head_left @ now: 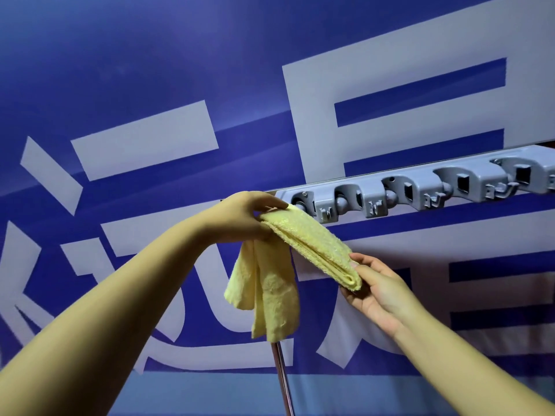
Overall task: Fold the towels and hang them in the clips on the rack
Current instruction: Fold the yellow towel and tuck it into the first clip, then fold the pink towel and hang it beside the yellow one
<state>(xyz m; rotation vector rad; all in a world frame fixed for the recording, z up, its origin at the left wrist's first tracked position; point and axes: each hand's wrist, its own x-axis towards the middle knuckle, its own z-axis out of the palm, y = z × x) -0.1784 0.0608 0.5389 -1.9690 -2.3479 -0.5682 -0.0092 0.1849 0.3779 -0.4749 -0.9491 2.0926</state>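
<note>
My left hand (240, 216) pinches one end of the folded yellow towel (303, 250), just beside the leftmost clip (301, 202) of the grey rack (420, 190); my right hand (378, 288) holds the folded end lower down; loose cloth hangs between them, over a metal pole (282, 379); a blue banner (150, 85) with pale lettering fills the background.

A blue wall banner (150, 70) bearing large pale grey characters (144, 151) fills the background, evenly lit.
</note>
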